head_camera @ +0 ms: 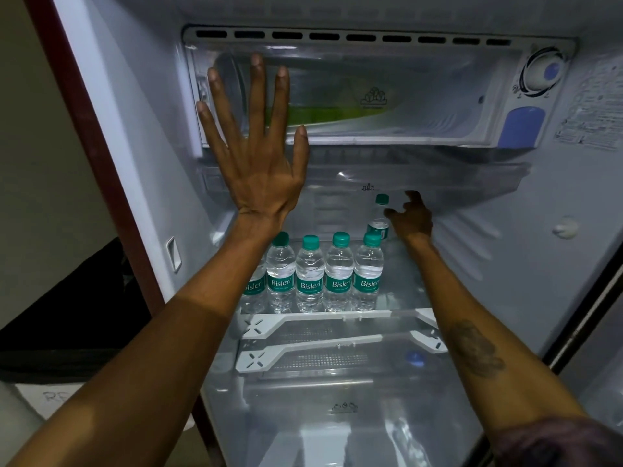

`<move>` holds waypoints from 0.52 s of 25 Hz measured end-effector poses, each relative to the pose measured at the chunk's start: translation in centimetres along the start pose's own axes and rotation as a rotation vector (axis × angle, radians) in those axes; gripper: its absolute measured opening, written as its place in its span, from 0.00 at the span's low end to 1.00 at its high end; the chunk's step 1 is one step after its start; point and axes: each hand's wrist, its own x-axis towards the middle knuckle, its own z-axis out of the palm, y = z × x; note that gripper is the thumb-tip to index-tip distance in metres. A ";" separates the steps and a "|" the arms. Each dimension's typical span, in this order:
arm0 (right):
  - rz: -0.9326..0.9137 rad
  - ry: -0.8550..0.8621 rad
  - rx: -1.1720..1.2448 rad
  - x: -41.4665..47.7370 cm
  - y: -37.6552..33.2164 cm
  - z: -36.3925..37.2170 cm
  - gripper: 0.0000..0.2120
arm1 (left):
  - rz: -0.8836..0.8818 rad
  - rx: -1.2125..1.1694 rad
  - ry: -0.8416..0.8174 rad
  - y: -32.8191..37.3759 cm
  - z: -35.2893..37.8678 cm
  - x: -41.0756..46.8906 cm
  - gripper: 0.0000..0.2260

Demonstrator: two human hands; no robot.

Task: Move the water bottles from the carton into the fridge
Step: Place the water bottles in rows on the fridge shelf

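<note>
left hand [259, 143] upper left, flat, fingers spread, holds nothing. right hand [409, 217] mid-frame, loosely open beside back bottle [379, 220], maybe touching. front row of bottles [310, 274] on shelf [337, 315]. carton unseen. arm bump could topple row.

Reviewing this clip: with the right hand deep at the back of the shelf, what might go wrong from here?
1. The right hand is beside the rear bottle, fingers loosely curled, so the bottle may tip.
2. The right forearm passes close by the front row of bottles and might knock the rightmost one over.
3. The left hand, spread open at the freezer compartment, supports no bottle.
</note>
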 end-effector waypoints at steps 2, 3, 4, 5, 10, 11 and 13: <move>-0.027 -0.021 -0.082 1.1 0.4 1.5 0.37 | 0.003 0.001 0.012 0.0 0.1 0.0 0.27; -0.044 -0.019 -0.109 1.5 0.7 2.3 0.37 | 0.005 0.002 0.020 -0.1 0.2 0.0 0.27; -0.063 -0.009 -0.115 1.9 0.9 3.0 0.35 | 0.008 0.003 0.026 -0.1 0.3 -0.1 0.27; -0.086 -0.004 -0.100 2.2 1.1 3.6 0.32 | 0.009 0.003 0.031 -0.2 0.5 -0.1 0.27; -0.145 0.011 -0.036 2.7 1.4 4.5 0.19 | 0.021 -0.017 0.051 -0.3 0.7 -0.1 0.27; -0.147 0.033 -0.053 2.9 1.4 4.3 0.18 | 0.020 -0.018 0.053 -0.4 0.7 -0.1 0.27; -0.139 0.045 -0.120 3.1 1.4 3.7 0.22 | 0.016 -0.014 0.055 -0.4 0.8 -0.1 0.27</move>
